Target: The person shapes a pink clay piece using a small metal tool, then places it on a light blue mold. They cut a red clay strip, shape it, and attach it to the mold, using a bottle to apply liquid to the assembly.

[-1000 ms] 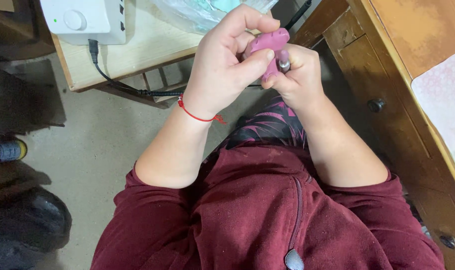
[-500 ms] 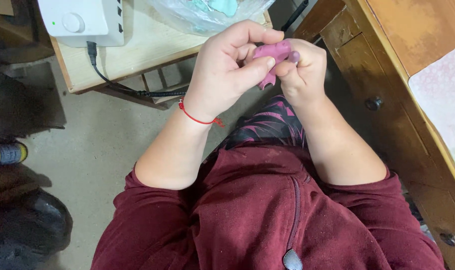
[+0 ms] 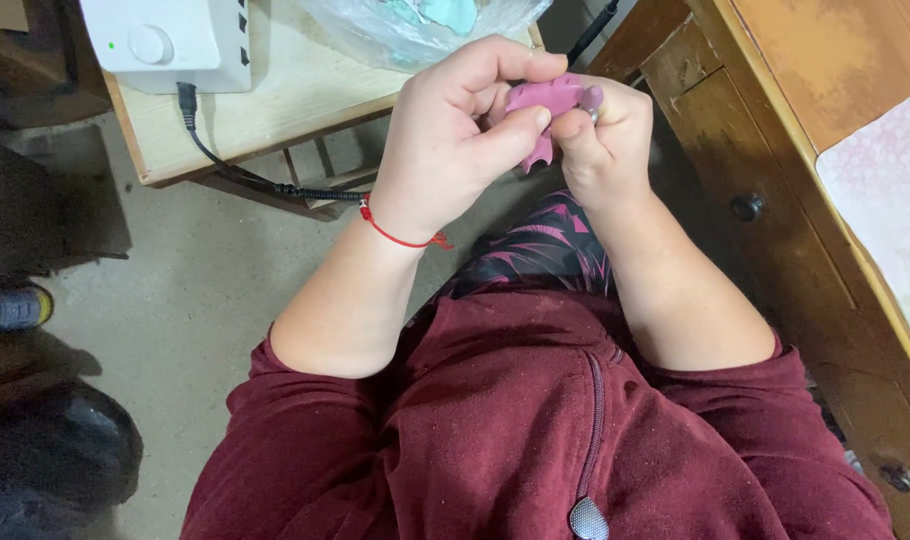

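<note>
White device (image 3: 165, 40) with its black cable (image 3: 235, 170) sits on the low wooden table (image 3: 275, 110), untouched. Left hand (image 3: 455, 140) and right hand (image 3: 605, 135) both pinch the small pink part (image 3: 543, 100) held over the lap (progress hard to judge; handling appears mid-way). Wooden drawers (image 3: 765, 210) at right.

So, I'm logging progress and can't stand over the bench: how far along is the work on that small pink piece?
Nothing shows as finished. In hand: the left hand and right hand together pinch the small pink plastic piece above the lap, a bit of metal at the right fingertips. Left: the clear plastic bag of pale green pieces on the low wooden table lies untouched.
</note>
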